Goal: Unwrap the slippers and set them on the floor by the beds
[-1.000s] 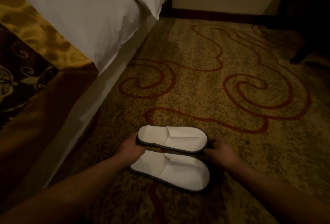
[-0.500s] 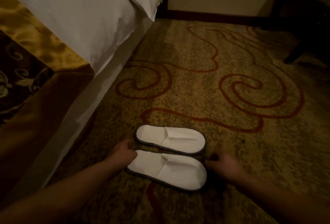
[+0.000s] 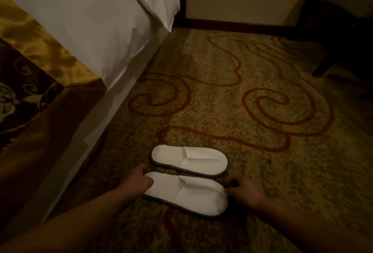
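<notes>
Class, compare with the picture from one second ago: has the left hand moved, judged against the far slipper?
Yes. The left hand has left the far slipper and come toward the person; it now rests on the heel end of the near slipper.

2 white slippers point(image 3: 188, 178) lie side by side on carpet point(image 3: 262, 123); hands point(image 3: 139, 180) touch the nearer one's ends.

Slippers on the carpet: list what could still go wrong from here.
1. The left hand rests on the heel end of the near slipper; lifting away carelessly could drag it askew from the far slipper.
2. The right hand sits at the near slipper's toe, so a nudge could push the pair out of line.
3. Both lie in the open walkway beside the bed in dim light, so someone might trip on them.
</notes>
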